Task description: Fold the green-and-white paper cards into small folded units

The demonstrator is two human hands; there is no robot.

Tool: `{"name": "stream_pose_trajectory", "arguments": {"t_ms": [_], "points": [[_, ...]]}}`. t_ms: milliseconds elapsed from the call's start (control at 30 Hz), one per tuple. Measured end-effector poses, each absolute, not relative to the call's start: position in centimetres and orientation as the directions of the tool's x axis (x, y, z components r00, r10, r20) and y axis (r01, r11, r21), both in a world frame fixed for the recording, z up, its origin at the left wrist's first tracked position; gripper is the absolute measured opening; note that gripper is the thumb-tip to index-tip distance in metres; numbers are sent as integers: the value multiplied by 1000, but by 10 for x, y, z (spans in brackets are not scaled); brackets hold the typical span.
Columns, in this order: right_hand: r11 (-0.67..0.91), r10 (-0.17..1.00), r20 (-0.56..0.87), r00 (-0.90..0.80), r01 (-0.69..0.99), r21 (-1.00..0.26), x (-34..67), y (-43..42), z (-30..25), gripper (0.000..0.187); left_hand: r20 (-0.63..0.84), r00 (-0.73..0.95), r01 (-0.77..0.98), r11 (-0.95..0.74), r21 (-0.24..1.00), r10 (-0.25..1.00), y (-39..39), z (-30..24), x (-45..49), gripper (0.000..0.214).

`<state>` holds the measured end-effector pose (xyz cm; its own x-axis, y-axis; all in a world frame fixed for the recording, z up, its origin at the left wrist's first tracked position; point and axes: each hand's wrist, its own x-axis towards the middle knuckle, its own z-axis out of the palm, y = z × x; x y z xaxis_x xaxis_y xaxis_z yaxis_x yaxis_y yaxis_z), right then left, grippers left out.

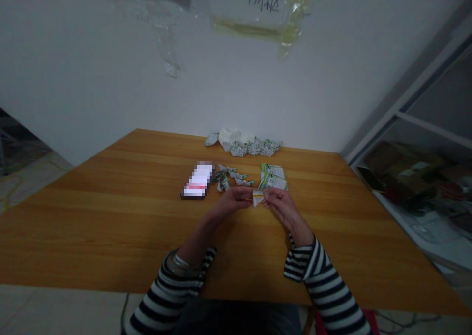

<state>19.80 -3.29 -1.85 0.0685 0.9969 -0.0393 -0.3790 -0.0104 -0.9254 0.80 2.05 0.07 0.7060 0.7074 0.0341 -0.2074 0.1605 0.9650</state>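
Little folded paper wrapper (258, 197) pinched between closed left grip (232, 202) and right grip (285, 209) over the wooden surface (110, 227), seemingly to keep creases tight, folded green-printed packets (243, 145) piled out of the way at 12 o'clock.

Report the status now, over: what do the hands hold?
Left hand, right hand: both pinching small folded paper. Green-printed paper sheets just beyond right hand.
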Motion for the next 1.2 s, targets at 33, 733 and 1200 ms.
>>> {"name": "stream_pose_trajectory", "arguments": {"t_ms": [33,733,1200], "points": [[-12,996,-47,76,-405,-914,197,-33,-20,25,50,672,-205,122,971,739,20,0,10,39],[167,966,146,214,-87,-982,169,-30,-27,33,144,335,-67,-129,989,931,16,-18,27,22],[166,972,161,174,-14,-986,158,-28,-45,40,339,282,176,-396,901,897,14,-17,29,29]]}}
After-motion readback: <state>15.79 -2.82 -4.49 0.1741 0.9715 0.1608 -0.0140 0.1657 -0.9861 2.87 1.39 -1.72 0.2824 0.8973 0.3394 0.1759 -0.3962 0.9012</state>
